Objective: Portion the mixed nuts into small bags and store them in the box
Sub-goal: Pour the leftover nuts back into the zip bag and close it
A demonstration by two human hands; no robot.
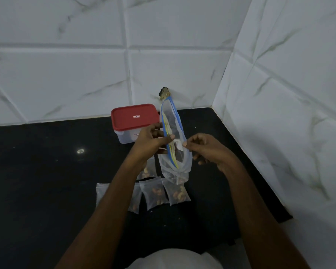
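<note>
Closest in: white garment (175,259) along the bottom edge, with two bare forearms reaching up and forward from either side of it. Beneath them a black countertop (37,181), bounded at the rear by the tiled back wall (66,74) and on the right by the tiled right wall (289,113), cutting diagonally toward the viewer and narrowing the working corner. Wide bare stretch of counter to the left; little spare room on the right between forearm and wall.

Counted: one zip bag (182,164) with a blue closure strip, held upright above the counter, mouth open, a small heap of nuts (177,178) in its bottom. Five small bags (153,193) lying flat in a loose cluster under and in front of it, four showing nuts, the leftmost half hidden by the left forearm, contents unclear. One box (124,136), clear-walled, red lid (134,115) on, standing behind the left hand near the back wall. One dark patch (164,93) on the wall above the bag, too blurred to identify.

Left hand (151,140): raised, thumb and fingers pinching the left lip of the zip bag at the strip. Right hand (206,150): level with it, fingertips pinching the right lip, remaining fingers curled under. Lips drawn apart between the two.
</note>
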